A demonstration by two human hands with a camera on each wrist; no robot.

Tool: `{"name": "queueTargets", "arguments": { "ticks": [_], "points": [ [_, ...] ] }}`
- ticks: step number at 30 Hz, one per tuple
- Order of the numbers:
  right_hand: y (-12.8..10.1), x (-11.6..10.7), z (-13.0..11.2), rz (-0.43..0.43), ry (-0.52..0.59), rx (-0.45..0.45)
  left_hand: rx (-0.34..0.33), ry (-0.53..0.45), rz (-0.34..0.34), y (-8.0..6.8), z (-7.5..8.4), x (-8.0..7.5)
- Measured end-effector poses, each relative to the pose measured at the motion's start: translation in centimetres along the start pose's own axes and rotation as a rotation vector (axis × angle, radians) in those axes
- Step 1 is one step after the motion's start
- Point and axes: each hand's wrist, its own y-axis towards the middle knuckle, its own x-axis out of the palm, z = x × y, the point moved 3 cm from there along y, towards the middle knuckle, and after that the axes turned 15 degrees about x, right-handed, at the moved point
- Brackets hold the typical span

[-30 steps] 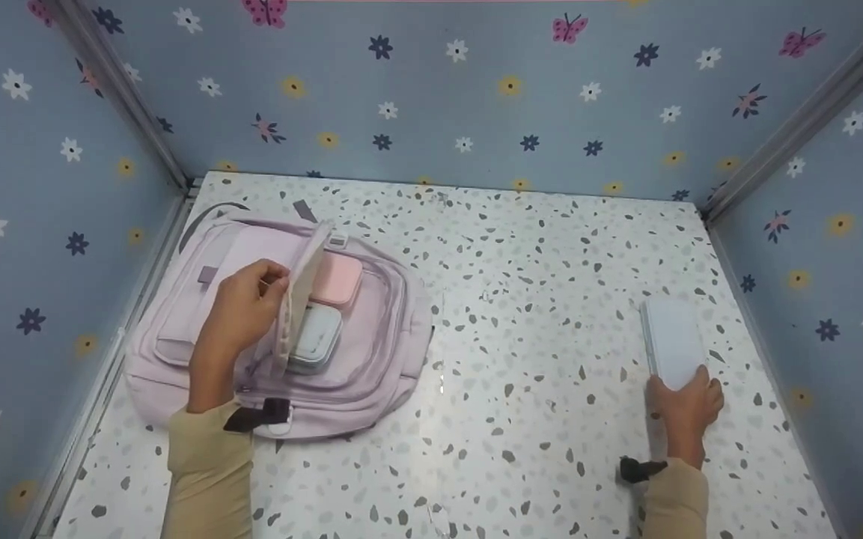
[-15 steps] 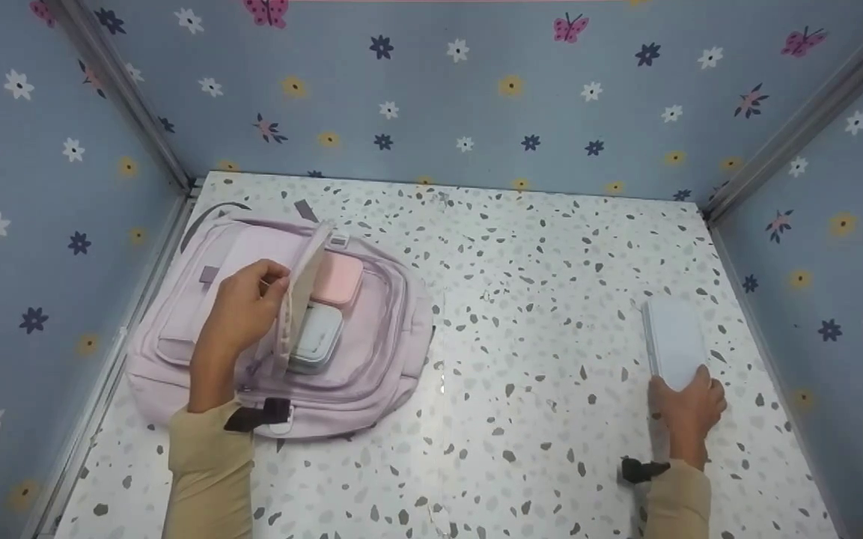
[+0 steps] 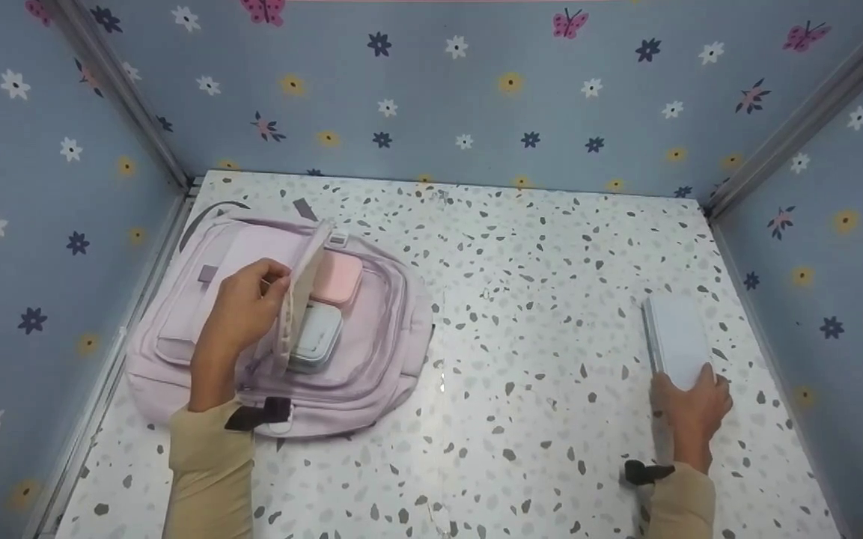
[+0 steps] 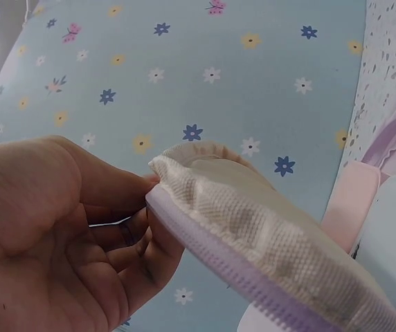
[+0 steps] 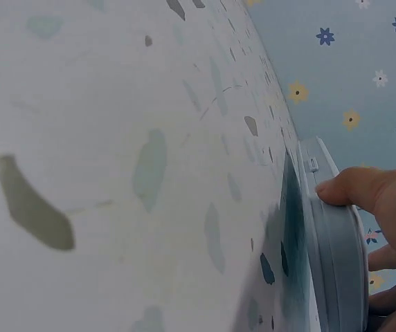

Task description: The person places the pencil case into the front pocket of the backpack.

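We start with the speckled surface [image 3: 521, 359], which carries everything here. On its left side lies our lilac backpack [image 3: 177, 352], flat on its back near the left wall. Its front flap [image 3: 300, 296] stands lifted, pinched at the padded edge between the thumb and curled fingers of our left hand [image 3: 240, 314]; the left wrist view shows that grip plainly. In the opened compartment we already see two cases side by side, a pink case [image 3: 337, 278] farther from us and a pale blue-grey case [image 3: 317, 338] nearer, touching each other.

Well apart, on the right side of the surface, lies the white box [image 3: 677, 337], flat. Our right hand [image 3: 693, 415] has its fingers curled over the near end of it, thumb on one edge and fingertips [image 5: 354, 194] on the lid, so we hold it, though it is not yet lifted.

We judge the packing more than half done: two pieces are in, the bag is held open, and the white box has yet to cross over and the flap to be shut
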Motion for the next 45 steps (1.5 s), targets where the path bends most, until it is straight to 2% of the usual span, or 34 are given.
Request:
{"name": "queueTargets", "arguments": {
  "ticks": [13, 20, 32, 40, 45],
  "points": [
    [-1.5, -0.4, -1.1, 0.078, 0.077, -0.127, -0.022, -0.004, -0.021, 0.0, 0.1, 0.1],
    [-2.8, -0.7, -2.6, 0.069, 0.083, -0.186, -0.029, -0.01, -0.033, 0.0, 0.1, 0.1],
    [-5.1, -0.9, -5.2, 0.162, 0.17, -0.376, -0.022, 0.001, -0.013, 0.0, 0.1, 0.1],
    [-6.2, -0.7, -6.3, 0.195, 0.22, -0.455, -0.018, -0.004, -0.013, -0.1, 0.1, 0.0],
    [-6.7, -0.3, -7.0, 0.185, 0.248, -0.503, -0.024, -0.017, -0.022, -0.1, 0.2, -0.1]
  ]
}}
